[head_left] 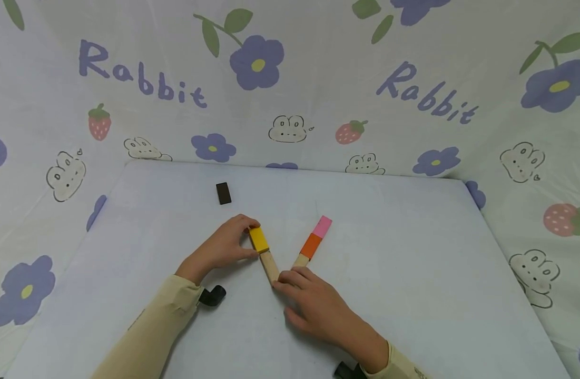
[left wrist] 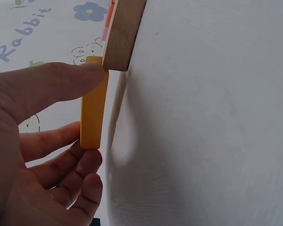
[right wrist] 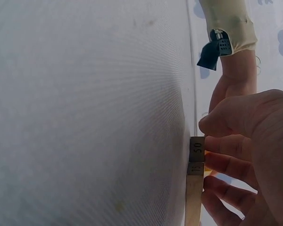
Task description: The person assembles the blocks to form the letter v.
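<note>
Several small blocks lie on the white table in a V. My left hand [head_left: 223, 245] pinches a yellow block [head_left: 258, 240] between thumb and fingers at the top of the left arm of the V. Its near end meets a plain wooden block [head_left: 269, 267]. Fingers of my right hand [head_left: 320, 308] rest on the blocks at the V's point, partly hiding them. In the right wrist view, the block ends there read 50 [right wrist: 197, 149] and 75 [right wrist: 195, 168], and the thumb is apart from them. The right arm of the V continues with an orange block [head_left: 311, 246] and a pink block [head_left: 322, 227].
A dark brown block [head_left: 224, 193] lies alone farther back on the white table [head_left: 413, 252], left of centre. Behind the table's back edge hangs a cloth [head_left: 313, 63] printed with flowers, rabbits and strawberries. Each wrist wears a small black device [head_left: 213, 296].
</note>
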Available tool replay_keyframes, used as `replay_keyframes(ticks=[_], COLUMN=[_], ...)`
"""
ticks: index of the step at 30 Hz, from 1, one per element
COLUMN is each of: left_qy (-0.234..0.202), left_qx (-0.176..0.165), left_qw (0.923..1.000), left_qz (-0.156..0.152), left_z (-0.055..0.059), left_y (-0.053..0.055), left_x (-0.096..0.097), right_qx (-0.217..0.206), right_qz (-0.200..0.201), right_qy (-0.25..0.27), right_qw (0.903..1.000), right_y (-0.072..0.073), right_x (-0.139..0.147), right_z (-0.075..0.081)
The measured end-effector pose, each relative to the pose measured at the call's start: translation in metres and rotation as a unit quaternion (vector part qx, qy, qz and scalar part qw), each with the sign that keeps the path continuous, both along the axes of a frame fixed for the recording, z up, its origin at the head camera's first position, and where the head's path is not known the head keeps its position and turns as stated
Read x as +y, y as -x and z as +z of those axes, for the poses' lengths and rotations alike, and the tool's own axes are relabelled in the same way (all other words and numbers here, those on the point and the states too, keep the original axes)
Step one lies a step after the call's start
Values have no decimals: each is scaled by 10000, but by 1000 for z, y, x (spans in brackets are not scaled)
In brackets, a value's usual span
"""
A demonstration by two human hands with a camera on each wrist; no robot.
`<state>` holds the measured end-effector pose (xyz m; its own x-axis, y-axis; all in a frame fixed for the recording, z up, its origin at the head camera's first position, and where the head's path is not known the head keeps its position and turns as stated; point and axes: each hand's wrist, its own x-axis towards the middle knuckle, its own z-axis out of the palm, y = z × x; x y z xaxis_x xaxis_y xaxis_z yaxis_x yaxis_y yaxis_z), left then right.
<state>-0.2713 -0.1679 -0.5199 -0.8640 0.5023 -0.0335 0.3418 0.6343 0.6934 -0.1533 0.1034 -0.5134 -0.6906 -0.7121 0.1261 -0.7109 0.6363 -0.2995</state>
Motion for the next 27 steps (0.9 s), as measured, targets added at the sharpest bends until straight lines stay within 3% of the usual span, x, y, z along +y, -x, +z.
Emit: replay_keyframes(ticks=[27], left_qy=[137], left_qx=[-55], left_qw=[9999], left_qz=[5], left_z=[-3], left_y=[1], left_x=[4], right_qx=[99], right_qz=[24], right_qy=[62], right_qw=[9999], right_y=[0], right_x=[2], right_z=[-1])
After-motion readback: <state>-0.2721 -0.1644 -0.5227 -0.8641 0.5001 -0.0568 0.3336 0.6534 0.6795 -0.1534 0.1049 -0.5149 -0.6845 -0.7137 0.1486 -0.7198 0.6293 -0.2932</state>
